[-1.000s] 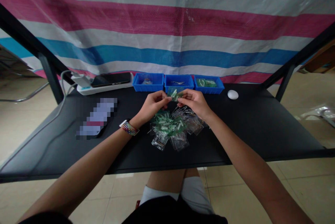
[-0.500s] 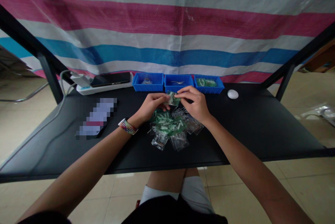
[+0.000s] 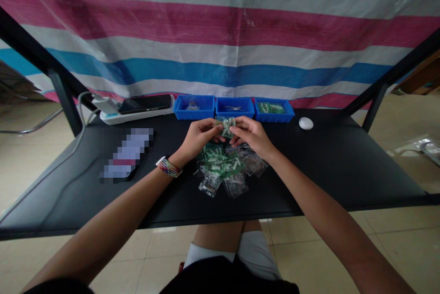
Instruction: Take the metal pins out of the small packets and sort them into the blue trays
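Pinching one small pouch of thin, crinkled, green-tinted film (image 3: 228, 127) by its edges, at the centre of the frame, with the left hand (image 3: 200, 137) on one side and the right hand (image 3: 255, 134) on the other, both with bent fingers and thumbs pressed to the film. Inside, pale slim contents, too small to make out.

Just below both hands in the frame, a loose heap of flat plastic packets (image 3: 220, 163): green in the middle, colourless and glossy along the lower edge, with thin metallic rods at the upper right, partly hidden by fingers. Beyond the hands, in a row, three rectangular tubs of rigid blue plastic: a left tub (image 3: 195, 115) with a clear packet, a middle tub (image 3: 237, 115) with slender metallic rods, a right tub (image 3: 275, 118) with green packets. At centre right, a smooth white rounded object (image 3: 305, 123) on the smooth, matt black tabletop (image 3: 330, 166). Across the top, a creased, woven-looking striped sheet (image 3: 165, 19).
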### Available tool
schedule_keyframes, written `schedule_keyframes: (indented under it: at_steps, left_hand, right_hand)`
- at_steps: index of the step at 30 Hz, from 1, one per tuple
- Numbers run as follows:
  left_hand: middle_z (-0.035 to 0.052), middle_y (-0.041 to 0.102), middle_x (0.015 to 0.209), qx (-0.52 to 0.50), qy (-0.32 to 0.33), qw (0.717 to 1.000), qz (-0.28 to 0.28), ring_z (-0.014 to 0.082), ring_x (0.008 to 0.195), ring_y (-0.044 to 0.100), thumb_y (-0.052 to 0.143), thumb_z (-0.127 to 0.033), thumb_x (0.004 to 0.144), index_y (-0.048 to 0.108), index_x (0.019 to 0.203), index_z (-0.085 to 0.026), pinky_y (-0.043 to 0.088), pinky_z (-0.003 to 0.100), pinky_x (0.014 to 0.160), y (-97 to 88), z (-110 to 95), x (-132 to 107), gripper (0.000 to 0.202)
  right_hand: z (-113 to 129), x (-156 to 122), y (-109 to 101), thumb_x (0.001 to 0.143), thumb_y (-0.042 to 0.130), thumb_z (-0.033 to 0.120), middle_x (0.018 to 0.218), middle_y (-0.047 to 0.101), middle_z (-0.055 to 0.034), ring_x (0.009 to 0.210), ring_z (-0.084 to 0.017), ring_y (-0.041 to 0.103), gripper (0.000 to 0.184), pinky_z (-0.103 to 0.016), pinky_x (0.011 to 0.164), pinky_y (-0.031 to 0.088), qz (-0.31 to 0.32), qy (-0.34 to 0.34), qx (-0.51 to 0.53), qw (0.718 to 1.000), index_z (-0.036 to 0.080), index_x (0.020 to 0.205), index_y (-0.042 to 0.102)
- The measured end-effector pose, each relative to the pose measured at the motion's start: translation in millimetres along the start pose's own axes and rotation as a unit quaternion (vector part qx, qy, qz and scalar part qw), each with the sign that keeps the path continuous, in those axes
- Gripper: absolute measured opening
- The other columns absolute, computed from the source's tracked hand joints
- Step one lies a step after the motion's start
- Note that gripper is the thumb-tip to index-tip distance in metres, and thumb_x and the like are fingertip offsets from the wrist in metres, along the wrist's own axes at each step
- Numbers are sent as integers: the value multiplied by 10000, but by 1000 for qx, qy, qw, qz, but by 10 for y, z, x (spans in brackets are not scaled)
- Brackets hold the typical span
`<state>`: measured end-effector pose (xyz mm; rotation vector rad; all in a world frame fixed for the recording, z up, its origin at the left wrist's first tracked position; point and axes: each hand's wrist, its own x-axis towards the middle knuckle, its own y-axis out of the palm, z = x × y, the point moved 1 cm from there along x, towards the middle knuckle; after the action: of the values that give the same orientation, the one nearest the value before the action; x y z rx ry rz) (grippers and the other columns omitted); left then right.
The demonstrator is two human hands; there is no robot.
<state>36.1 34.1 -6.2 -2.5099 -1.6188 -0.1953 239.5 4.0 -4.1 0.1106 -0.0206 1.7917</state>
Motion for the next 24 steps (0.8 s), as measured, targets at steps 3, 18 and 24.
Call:
schedule_keyframes:
  at_steps: [3, 18, 24]
  left_hand:
    - [12, 717, 803, 3, 6, 1000, 12, 161, 663, 730, 843, -493, 843, 684, 951, -178, 556, 244, 586, 9, -26, -5, 369]
    - [139, 788, 770, -72, -92, 992, 58, 190, 591, 712, 592, -736, 926, 768, 831, -128, 543, 284, 557, 1, -1, 7, 641]
    - [104, 810, 900, -67, -75, 994, 42, 179, 639, 752, 836, -485, 815, 753, 864, -150, 565, 261, 587, 7, -11, 2, 348]
  right_hand:
    - [2, 2, 10, 768, 865, 628, 858, 728, -21, 645, -174, 711, 490, -321, 588, 640, -30, -18, -26, 999, 218, 951, 671]
    - [93, -82, -25, 951, 744, 368, 1055, 760, -74, 979, -247, 726, 132, -392, 808, 631, -87, -198, -200, 955, 266, 959, 829]
    - [84, -67, -28, 952, 698, 276, 1345, 688, -76, 1177, -263, 694, 176, -425, 937, 644, -82, -193, -181, 961, 300, 1067, 830]
